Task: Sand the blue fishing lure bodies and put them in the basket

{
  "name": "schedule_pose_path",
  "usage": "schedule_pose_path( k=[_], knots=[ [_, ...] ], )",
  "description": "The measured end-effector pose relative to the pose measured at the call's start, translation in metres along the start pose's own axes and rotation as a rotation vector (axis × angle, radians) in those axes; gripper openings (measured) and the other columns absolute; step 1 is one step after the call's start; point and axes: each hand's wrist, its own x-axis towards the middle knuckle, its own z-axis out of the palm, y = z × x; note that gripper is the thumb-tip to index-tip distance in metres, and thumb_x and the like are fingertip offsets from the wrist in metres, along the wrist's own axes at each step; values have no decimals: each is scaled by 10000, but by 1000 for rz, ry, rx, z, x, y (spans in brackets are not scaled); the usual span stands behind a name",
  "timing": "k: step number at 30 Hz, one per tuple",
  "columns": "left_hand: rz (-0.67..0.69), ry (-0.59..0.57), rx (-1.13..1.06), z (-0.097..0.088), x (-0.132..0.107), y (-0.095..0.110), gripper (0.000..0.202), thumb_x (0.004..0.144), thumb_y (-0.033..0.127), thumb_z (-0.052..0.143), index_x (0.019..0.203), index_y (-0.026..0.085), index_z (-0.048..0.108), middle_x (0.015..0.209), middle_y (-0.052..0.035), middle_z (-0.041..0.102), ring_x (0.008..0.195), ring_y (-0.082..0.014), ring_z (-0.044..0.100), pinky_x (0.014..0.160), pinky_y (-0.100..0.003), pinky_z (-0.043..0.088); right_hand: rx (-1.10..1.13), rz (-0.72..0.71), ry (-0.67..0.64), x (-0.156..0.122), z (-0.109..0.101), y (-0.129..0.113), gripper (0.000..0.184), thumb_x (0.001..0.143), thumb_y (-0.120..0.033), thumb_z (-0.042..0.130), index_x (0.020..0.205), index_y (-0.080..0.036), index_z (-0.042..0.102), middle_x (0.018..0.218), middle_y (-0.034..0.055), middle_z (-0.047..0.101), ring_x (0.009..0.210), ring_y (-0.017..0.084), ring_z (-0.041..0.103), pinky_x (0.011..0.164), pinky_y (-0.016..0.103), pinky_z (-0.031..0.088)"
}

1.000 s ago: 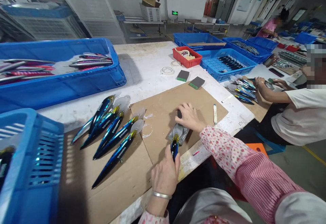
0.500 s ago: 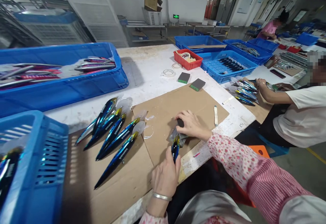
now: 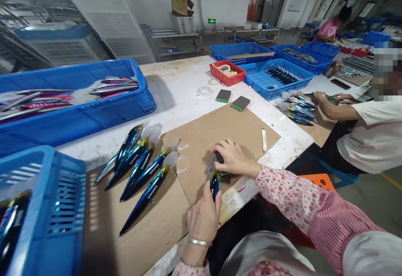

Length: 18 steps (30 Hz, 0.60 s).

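My left hand [image 3: 204, 215] is closed around a blue-black fishing lure [image 3: 215, 184], with the yellow-tinted head end pointing away from me. My right hand [image 3: 234, 158] grips a dark sanding block [image 3: 219, 157] at the lure's clear lip, which is mostly hidden. Under that hand lies something greyish [image 3: 212, 166], too covered to make out. To the left, several finished-looking blue lures [image 3: 146, 198] with round clear lips rest side by side on the cardboard sheet [image 3: 201, 133].
Two black-and-green sanding blocks [image 3: 240, 103], a tape roll [image 3: 204, 91] and a small knife-like tool [image 3: 264, 140] lie around the cardboard. A red bin [image 3: 228, 81] and blue crates [image 3: 147, 100] of lures stand on the table. A co-worker [image 3: 370, 129] sits at the right.
The camera view has shifted slightly. My right hand and the sanding block have moved a little at the lure's lip; my left hand keeps its hold on the lure.
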Motion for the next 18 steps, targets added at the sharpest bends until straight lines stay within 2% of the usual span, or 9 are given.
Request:
schedule_pose_path(
  k=[2, 5, 10, 14, 18],
  knots=[
    [9, 5, 8, 1, 0, -1, 507, 978, 395, 279, 1384, 112, 388, 918, -134, 748, 821, -245, 715, 647, -307, 454, 19, -15, -30, 2, -1, 1, 285, 831, -330, 604, 1100, -240, 578, 1153, 47, 557, 1087, 238, 428, 856, 362, 412],
    [15, 9, 11, 1, 0, -3, 513, 979, 400, 264, 1380, 108, 396, 938, -139, 746, 821, -238, 714, 645, -301, 458, -23, 47, 20, 4, -2, 2, 276, 832, -309, 598, 1095, -229, 581, 1175, 57, 548, 1113, 250, 409, 865, 377, 407],
    [25, 11, 24, 3, 0, -6, 521, 978, 405, 256, 1376, 107, 408, 913, -137, 744, 785, -235, 713, 618, -297, 463, 8, -93, 15, 2, 0, 3, 266, 817, -333, 611, 1061, -232, 575, 1140, 42, 566, 1047, 237, 446, 814, 360, 412],
    [35, 37, 10, 6, 1, -9, 491, 973, 392, 307, 1356, 110, 428, 957, -135, 742, 775, -219, 713, 599, -284, 450, -38, -44, 47, 6, 1, 6, 272, 806, -320, 626, 1055, -223, 579, 1136, 41, 564, 1057, 250, 435, 809, 374, 414],
    [35, 45, 26, 7, 3, -10, 477, 965, 381, 338, 1336, 102, 450, 918, -134, 748, 749, -220, 713, 574, -282, 431, 10, -124, -1, 6, 2, 7, 287, 806, -345, 630, 1062, -228, 577, 1138, 42, 560, 1047, 241, 439, 809, 365, 415]
  ],
)
